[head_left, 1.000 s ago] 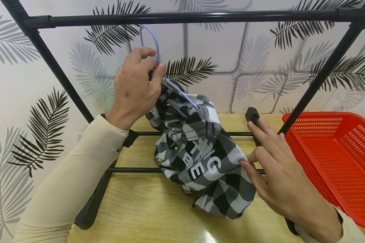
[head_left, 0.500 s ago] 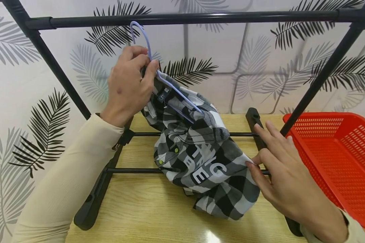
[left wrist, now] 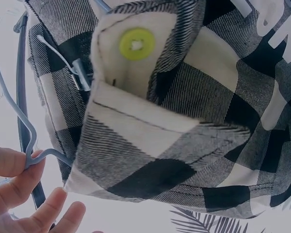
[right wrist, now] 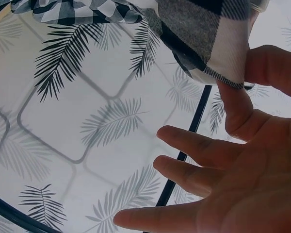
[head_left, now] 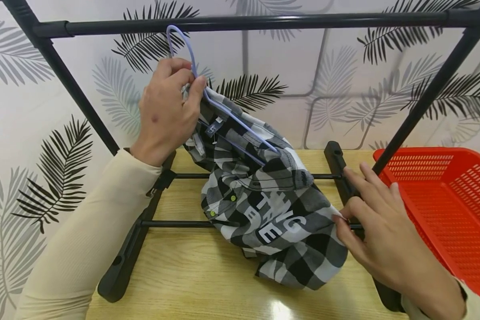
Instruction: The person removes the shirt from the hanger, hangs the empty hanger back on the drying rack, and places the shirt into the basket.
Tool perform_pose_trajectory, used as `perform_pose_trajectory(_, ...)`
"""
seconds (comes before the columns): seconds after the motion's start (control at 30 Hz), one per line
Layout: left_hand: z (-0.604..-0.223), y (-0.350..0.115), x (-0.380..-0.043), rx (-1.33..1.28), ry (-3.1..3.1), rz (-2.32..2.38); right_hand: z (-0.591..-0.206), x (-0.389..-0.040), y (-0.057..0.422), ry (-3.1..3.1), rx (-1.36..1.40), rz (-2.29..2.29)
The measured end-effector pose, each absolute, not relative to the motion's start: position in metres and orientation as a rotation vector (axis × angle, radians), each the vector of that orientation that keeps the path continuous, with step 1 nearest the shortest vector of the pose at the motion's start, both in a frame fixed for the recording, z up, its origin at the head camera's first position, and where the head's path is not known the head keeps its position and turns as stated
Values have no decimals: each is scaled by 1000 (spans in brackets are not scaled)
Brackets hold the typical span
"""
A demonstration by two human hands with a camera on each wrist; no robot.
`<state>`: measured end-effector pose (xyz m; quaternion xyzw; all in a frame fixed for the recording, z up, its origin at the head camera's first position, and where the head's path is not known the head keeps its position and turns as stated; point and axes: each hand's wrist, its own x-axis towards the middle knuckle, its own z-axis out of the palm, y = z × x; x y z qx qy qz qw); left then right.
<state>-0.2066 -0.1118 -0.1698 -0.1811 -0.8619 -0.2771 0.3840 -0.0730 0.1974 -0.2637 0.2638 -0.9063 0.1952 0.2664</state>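
Observation:
My left hand pinches a pale purple clothes hanger at the base of its hook. The hook's top overlaps the rack's upper bar in the head view. A grey, black and white checked shirt hangs tilted, with one arm of the hanger inside its neck. White lettering and yellow-green buttons show on its front. My right hand pinches the shirt's edge at the right between thumb and index finger, its other fingers spread. In the left wrist view, the collar with a yellow-green button fills the middle.
A black rack frames the scene, with its top bar above and two lower bars behind the shirt. On the right stands a red perforated basket. Beneath lies a wood-grain table; behind is a wall covering with leaf prints.
My left hand has moved left and slightly up with the hanger. My right hand has drawn the shirt's edge to the right, so the shirt is spread wider.

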Motion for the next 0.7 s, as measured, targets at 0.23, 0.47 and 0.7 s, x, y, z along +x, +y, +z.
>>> perform_pose_trajectory(0.23, -168, -112, -206, -462, -2183, -702, -264, -74, 200, -2491, 686, 515)
perform_pose_trajectory(0.47, -169, -114, -205, -456, -2188, -691, -266, -76, 202, -2506, 667, 490)
perform_pose_trajectory(0.7, -170, -115, -205, -457, -2193, -693, -270, -80, 204, -2512, 672, 472)
